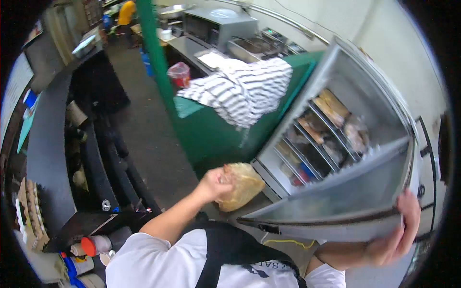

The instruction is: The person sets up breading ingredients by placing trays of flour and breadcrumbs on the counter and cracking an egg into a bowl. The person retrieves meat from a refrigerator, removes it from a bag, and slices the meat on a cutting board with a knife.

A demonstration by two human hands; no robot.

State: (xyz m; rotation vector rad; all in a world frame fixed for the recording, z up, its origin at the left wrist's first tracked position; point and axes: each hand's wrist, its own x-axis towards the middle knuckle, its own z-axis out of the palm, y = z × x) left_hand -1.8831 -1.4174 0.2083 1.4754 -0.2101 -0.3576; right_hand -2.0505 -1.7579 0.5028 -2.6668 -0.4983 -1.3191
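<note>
My left hand (215,185) is closed on the gathered neck of a plastic bag (242,188) with tan contents, hanging in front of my apron; what exactly is inside I cannot make out. At the right, my right hand (399,234) has its fingers around the edge of a glass refrigerator door (336,192), slightly blurred. The door stands partly open. Behind it, the upright refrigerator (384,91) shows wire shelves with several bagged and packed foods (331,108).
A striped cloth (245,89) drapes over a green partition (216,139) beside the refrigerator. Beyond stand a microwave (218,29) and a red bucket (180,74). To the left is a black counter (50,144) with egg trays (31,213). Far back, a person in yellow (127,14) stands.
</note>
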